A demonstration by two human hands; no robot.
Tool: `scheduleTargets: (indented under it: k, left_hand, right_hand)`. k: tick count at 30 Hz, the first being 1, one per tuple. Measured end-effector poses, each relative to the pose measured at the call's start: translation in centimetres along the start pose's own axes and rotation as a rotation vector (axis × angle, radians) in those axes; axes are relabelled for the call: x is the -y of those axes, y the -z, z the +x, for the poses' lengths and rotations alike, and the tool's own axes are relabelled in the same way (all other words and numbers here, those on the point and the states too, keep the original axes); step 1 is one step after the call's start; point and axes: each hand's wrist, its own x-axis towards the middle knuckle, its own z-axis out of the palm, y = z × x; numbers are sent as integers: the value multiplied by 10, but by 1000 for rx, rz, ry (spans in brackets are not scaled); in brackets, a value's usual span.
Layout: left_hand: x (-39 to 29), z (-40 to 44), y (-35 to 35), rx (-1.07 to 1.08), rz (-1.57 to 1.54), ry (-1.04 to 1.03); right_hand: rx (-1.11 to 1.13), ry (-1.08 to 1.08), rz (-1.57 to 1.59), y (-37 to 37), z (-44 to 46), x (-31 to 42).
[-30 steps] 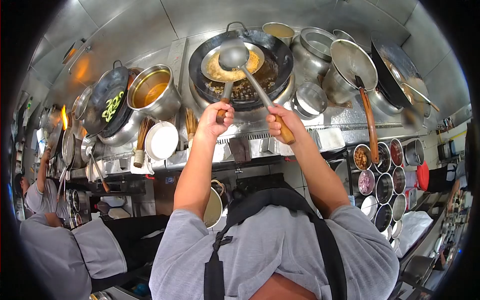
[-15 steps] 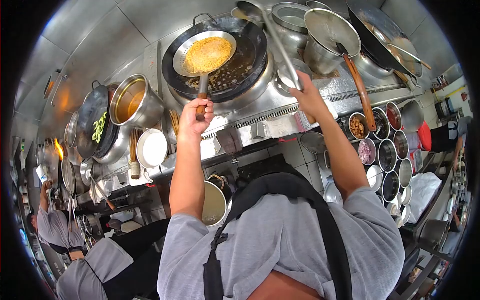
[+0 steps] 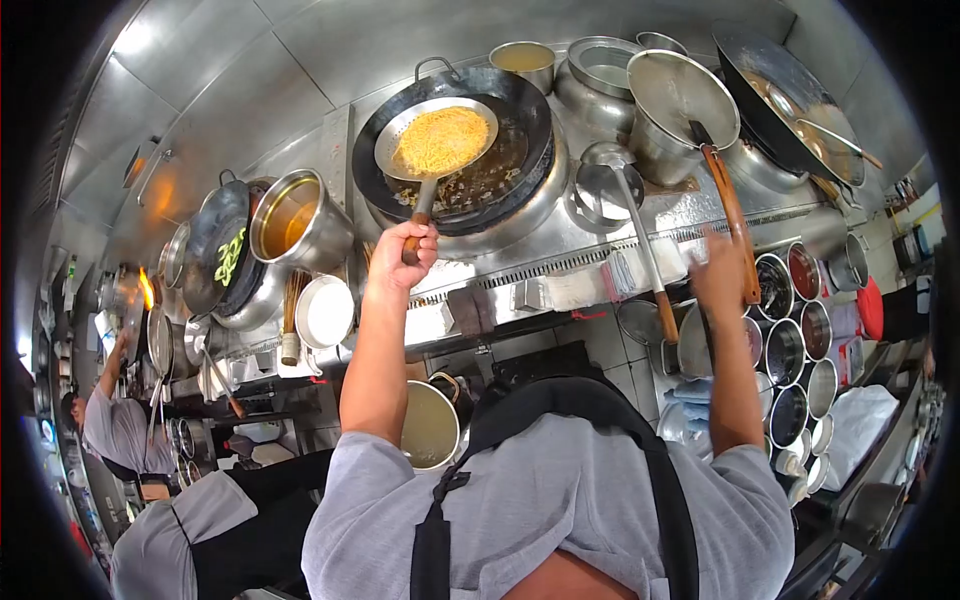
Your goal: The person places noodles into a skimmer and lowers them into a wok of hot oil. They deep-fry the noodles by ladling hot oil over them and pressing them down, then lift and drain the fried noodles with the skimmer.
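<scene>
My left hand [image 3: 405, 257] is closed round the wooden handle of a perforated strainer ladle [image 3: 430, 190]. Yellow noodles [image 3: 443, 141] are heaped in its bowl, above a black wok [image 3: 530, 118] with dark liquid and bits of food in it. My right hand [image 3: 718, 275] is blurred by motion, just left of the long wooden handle [image 3: 732, 215] of a fine-mesh strainer [image 3: 683, 98]; I cannot tell whether it touches that handle. Left of this hand lies a long-handled ladle [image 3: 640, 235], its bowl over a small metal pot [image 3: 598, 205], its wooden end past the counter edge.
A pot of amber liquid [image 3: 303, 207] and a wok with green vegetables [image 3: 207, 258] stand to the left. Several round ingredient containers [image 3: 785, 347] are at the right. A bucket of cloudy liquid [image 3: 430, 425] sits below. Other people [image 3: 190, 530] work on the left.
My right hand has let go of the ladle, which now rests on the small pot, and has moved right and down. The left hand still holds the strainer ladle; the view has shifted.
</scene>
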Motion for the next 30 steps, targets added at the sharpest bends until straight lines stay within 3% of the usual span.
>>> scheduleTargets:
  k: [2, 4, 11, 13, 17, 25, 30]
  left_hand:
    - [-4, -4, -7, -22, -6, 31]
    - [-9, -8, -14, -12, 3, 34]
    - [-13, -18, -16, 15, 35, 34]
    - [-14, -17, -18, 12, 60, 45]
    - [-11, -10, -17, -55, 36, 60]
    - [1, -6, -27, -90, 14, 41]
    - [20, -12, -49, -171, 94, -86]
  right_hand:
    - [17, -289, 144, 21, 26, -36]
    - [247, -362, -11, 30, 40, -70]
    - [219, -388, -328, 26, 83, -146]
    - [226, -371, -365, -16, 97, -214]
    - [315, -584, -326, 27, 117, -186]
    - [403, -532, -336, 25, 175, -218]
    - [503, -462, -390, 17, 194, -238]
